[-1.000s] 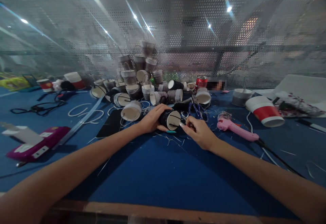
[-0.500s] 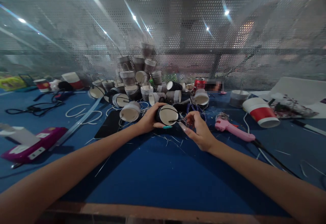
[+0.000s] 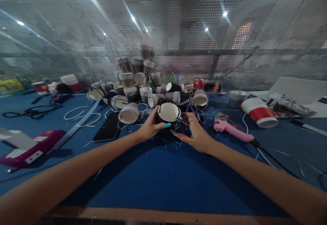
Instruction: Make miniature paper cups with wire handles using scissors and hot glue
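A dark-sided cup with a pale inside is held above the blue table, its mouth facing up and towards me. My left hand grips its left side, with the thumb across the front below the rim. At the cup's right side is my right hand, fingers bent towards the cup; thin dark strands show between its fingertips and the cup. Whether it pinches a strand is too small to tell. Behind the cup stands a pile of grey wrapped cups.
A pink glue gun lies to the right, near a red and white cup. On the left are a purple power strip and a black phone. A red can stands behind. Loose white cords lie about.
The held cup has tipped more upright, its mouth now facing further up. My right hand has moved slightly left and its fingers have come against the cup's side.
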Tool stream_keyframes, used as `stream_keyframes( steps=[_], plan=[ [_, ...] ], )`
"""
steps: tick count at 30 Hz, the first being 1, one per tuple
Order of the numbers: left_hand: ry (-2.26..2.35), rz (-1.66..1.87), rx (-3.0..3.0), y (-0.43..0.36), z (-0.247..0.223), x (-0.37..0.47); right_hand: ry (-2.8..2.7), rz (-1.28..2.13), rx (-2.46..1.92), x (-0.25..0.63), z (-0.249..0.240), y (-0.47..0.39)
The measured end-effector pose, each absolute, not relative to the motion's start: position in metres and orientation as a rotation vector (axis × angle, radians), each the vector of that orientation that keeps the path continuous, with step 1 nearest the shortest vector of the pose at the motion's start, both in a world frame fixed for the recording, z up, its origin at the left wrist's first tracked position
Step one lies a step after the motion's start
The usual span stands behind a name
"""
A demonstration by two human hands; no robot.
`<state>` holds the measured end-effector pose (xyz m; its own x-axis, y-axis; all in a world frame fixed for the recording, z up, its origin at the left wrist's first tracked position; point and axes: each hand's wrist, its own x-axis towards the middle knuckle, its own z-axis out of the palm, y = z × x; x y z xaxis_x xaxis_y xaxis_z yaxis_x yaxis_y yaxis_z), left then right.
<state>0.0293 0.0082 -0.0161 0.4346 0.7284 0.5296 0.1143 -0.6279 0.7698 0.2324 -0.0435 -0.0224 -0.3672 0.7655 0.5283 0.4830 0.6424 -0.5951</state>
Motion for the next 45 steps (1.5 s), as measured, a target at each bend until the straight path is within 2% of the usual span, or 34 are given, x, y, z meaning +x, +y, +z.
stream_keyframes(
  steps=[20,25,32,37,41,45],
  plan=[
    [0.499,1.180,2.280,-0.009,-0.006,0.029,-2.336,0.122,-0.882,0.231,-0.023,-0.038],
    [0.512,1.092,2.197,-0.010,-0.006,0.030,-2.178,0.146,-0.953,0.231,-0.026,-0.037],
    [0.671,1.193,2.114,-0.003,-0.008,0.029,-1.996,0.246,-1.015,0.232,-0.028,-0.033],
    [0.841,1.263,2.320,-0.003,-0.005,0.029,-2.036,0.363,-0.966,0.231,-0.024,-0.035],
    [0.730,1.358,2.384,-0.001,-0.011,0.031,-2.178,0.390,-0.876,0.231,-0.023,-0.036],
    [0.536,1.089,2.403,-0.003,-0.014,0.032,-2.204,0.384,-0.864,0.231,-0.025,-0.032]
  ],
)
